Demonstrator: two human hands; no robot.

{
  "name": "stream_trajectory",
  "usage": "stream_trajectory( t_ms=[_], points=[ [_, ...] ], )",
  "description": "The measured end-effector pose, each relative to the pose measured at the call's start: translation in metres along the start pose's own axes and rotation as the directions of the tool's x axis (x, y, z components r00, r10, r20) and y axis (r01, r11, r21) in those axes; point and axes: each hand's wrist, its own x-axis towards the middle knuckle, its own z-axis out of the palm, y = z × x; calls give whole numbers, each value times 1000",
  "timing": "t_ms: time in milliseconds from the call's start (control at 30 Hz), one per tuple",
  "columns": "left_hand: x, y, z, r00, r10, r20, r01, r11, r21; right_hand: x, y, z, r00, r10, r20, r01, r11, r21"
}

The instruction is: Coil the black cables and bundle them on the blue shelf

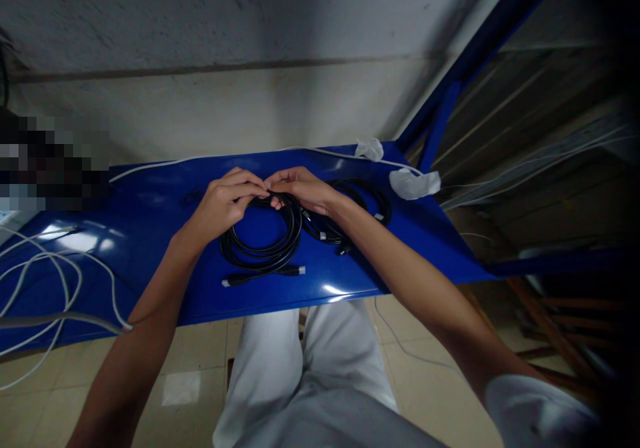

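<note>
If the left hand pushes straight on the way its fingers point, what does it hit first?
Probably the right hand: its fingertips sit just opposite the left hand, over the black cable coil.

Head camera looks steeply down, close over blue table [150, 201].

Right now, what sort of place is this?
Likely a small workshop or storeroom: a blue metal table against a bare plastered wall, a coiled black cable held by the left hand and right hand, loose white cables, and a blue rack strung with wires.
</note>
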Motion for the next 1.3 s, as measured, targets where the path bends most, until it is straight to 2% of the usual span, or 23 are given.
stream_trajectory(
  t_ms=[300,500,833,1067,1300],
  points=[
    [-1,-2,1,1000,-1,9,1,1000,2,2,5,-3,999,-34,20,34,999,10],
    [-1,-2,3,1000,-4,-24,4,1000,17,4,6,-4,999,-39,37,38,999,25],
    [0,-4,1,986,-121,-118,137,981,138,5,4,-3,998,-33,51,32,999,24],
    [0,-3,5,980,-157,-124,167,983,82,4,4,-2,999,-31,39,30,999,26],
    [-1,3,9,978,-138,-155,152,985,81,2,0,2,1000,7,2,-7,1000,12]
  ],
)
